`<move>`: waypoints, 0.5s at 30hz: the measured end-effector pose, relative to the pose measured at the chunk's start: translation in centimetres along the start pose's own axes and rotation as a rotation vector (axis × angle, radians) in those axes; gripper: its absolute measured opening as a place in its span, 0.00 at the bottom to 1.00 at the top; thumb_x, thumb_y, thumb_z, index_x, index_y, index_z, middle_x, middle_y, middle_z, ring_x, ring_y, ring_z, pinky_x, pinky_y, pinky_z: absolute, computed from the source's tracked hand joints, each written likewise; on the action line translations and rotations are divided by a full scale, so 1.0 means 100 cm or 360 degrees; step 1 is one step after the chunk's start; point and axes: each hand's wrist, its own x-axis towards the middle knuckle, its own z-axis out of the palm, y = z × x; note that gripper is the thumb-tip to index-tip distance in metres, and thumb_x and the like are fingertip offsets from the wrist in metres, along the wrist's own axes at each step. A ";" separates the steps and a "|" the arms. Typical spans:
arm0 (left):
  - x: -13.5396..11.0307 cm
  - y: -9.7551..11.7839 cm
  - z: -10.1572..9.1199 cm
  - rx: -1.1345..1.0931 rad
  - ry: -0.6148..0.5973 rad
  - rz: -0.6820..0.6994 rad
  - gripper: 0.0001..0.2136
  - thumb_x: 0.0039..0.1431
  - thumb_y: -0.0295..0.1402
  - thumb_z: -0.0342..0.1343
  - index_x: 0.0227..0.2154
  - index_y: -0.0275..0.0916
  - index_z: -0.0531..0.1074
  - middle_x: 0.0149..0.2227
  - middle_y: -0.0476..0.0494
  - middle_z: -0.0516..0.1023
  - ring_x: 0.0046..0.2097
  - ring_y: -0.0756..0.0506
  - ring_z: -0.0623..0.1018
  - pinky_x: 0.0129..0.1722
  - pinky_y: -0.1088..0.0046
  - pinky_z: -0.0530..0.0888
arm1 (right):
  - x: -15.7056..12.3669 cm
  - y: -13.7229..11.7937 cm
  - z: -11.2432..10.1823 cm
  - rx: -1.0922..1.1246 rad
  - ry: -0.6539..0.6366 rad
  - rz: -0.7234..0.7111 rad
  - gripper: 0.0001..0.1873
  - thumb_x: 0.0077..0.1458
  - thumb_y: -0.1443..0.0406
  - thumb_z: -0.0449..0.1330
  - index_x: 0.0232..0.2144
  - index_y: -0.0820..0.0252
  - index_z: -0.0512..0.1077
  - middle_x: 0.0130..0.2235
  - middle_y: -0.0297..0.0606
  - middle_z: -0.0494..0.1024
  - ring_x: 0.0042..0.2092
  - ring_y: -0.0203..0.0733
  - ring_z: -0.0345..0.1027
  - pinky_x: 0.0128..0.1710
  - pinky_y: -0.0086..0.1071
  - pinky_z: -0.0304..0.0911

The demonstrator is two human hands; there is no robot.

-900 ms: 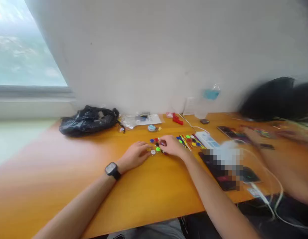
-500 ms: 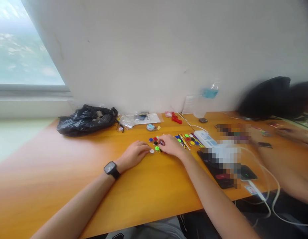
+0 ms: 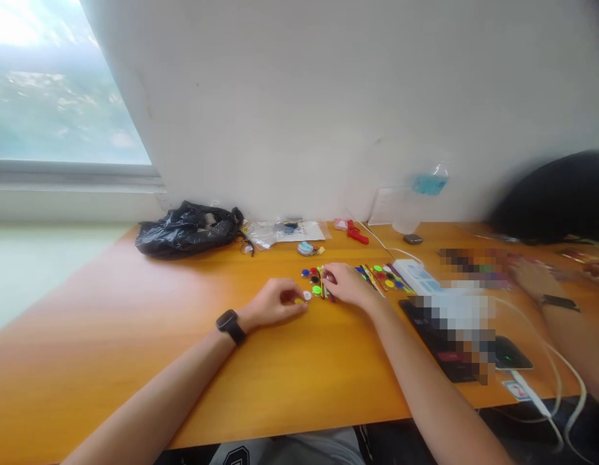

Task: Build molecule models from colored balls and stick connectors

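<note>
Thumb and fingers apart, my left hand point(image 3: 278, 302) rests on the table with a small yellow disc point(image 3: 298, 300) between its tips. A white disc point(image 3: 307, 296) lies just beyond those fingertips. My right hand point(image 3: 345, 283) is closed in a pinch over thin coloured sticks point(image 3: 332, 297); what it pinches is hidden. Left of it lie a green disc point(image 3: 317, 290), a black disc point(image 3: 315, 280), a red disc point(image 3: 314, 272) and a blue disc point(image 3: 305, 273). More sticks and discs, including a yellow disc point(image 3: 389, 284), lie to its right.
A white power strip point(image 3: 418, 276) and a dark phone point(image 3: 439, 345) lie on the right, with white cables. Behind are a black plastic bag point(image 3: 190, 229), a tape measure-like round item point(image 3: 306, 248) and a red object point(image 3: 357, 233). Another person's hand point(image 3: 534, 278) works at far right.
My left hand has opened, its thumb drawn away from the fingers, and the yellow disc now shows there. My right hand stays over the sticks. The whole view has shifted, moving things rightward.
</note>
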 end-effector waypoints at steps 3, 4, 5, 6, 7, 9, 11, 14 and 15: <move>0.001 -0.001 0.002 0.0105 -0.0067 0.0086 0.07 0.61 0.36 0.65 0.40 0.41 0.81 0.36 0.46 0.81 0.38 0.47 0.78 0.40 0.72 0.72 | 0.001 0.001 0.000 0.0097 0.0046 -0.0035 0.03 0.60 0.67 0.59 0.33 0.57 0.73 0.34 0.36 0.77 0.33 0.39 0.68 0.33 0.30 0.55; 0.002 -0.002 0.003 0.0151 -0.0061 0.0110 0.07 0.61 0.36 0.64 0.40 0.42 0.81 0.37 0.45 0.81 0.39 0.46 0.78 0.42 0.71 0.72 | 0.002 0.001 0.001 0.0131 0.0072 -0.0047 0.03 0.61 0.67 0.58 0.34 0.57 0.73 0.34 0.37 0.77 0.34 0.39 0.68 0.34 0.31 0.56; 0.003 -0.003 0.004 0.0190 -0.0055 0.0123 0.08 0.62 0.36 0.63 0.42 0.42 0.81 0.38 0.44 0.81 0.40 0.45 0.79 0.44 0.70 0.73 | 0.003 0.000 0.001 0.0166 0.0105 -0.0062 0.03 0.61 0.67 0.58 0.34 0.57 0.73 0.35 0.37 0.77 0.35 0.40 0.68 0.35 0.31 0.57; 0.004 -0.004 0.005 0.0221 -0.0051 0.0125 0.08 0.63 0.36 0.62 0.44 0.42 0.81 0.39 0.44 0.81 0.41 0.44 0.79 0.45 0.70 0.73 | 0.003 -0.001 0.002 0.0206 0.0147 -0.0083 0.03 0.61 0.67 0.58 0.34 0.57 0.73 0.35 0.37 0.76 0.35 0.40 0.68 0.35 0.31 0.58; 0.005 -0.004 0.005 0.0253 -0.0048 0.0121 0.09 0.64 0.36 0.61 0.45 0.43 0.81 0.40 0.43 0.81 0.42 0.44 0.79 0.45 0.70 0.73 | 0.004 -0.002 0.002 0.0255 0.0195 -0.0113 0.04 0.61 0.67 0.59 0.34 0.57 0.73 0.36 0.37 0.76 0.36 0.40 0.68 0.36 0.32 0.59; 0.005 -0.005 0.007 0.0325 -0.0036 0.0108 0.11 0.65 0.35 0.60 0.49 0.43 0.80 0.41 0.42 0.80 0.42 0.44 0.78 0.45 0.69 0.73 | 0.006 -0.005 0.002 0.0390 0.0295 -0.0183 0.04 0.61 0.66 0.59 0.33 0.57 0.74 0.38 0.38 0.75 0.37 0.41 0.69 0.38 0.33 0.61; 0.006 -0.007 0.008 0.0395 -0.0006 0.0093 0.13 0.66 0.35 0.59 0.52 0.44 0.79 0.41 0.42 0.79 0.42 0.43 0.78 0.45 0.69 0.72 | 0.008 -0.008 0.002 0.0571 0.0379 -0.0240 0.05 0.61 0.64 0.60 0.33 0.57 0.74 0.41 0.39 0.75 0.40 0.42 0.70 0.40 0.34 0.63; 0.006 -0.009 0.009 0.0440 0.0038 0.0070 0.15 0.66 0.35 0.58 0.54 0.43 0.77 0.41 0.42 0.77 0.41 0.44 0.77 0.43 0.69 0.72 | 0.010 -0.013 0.003 0.0948 0.0459 -0.0213 0.06 0.59 0.60 0.64 0.32 0.57 0.76 0.48 0.41 0.76 0.50 0.46 0.71 0.43 0.36 0.65; 0.006 -0.010 0.009 0.0438 0.0046 0.0065 0.15 0.67 0.34 0.58 0.54 0.43 0.77 0.40 0.42 0.77 0.40 0.44 0.77 0.43 0.69 0.72 | 0.011 -0.015 0.004 0.1124 0.0473 -0.0164 0.07 0.57 0.60 0.65 0.32 0.56 0.76 0.50 0.42 0.76 0.54 0.48 0.70 0.45 0.36 0.66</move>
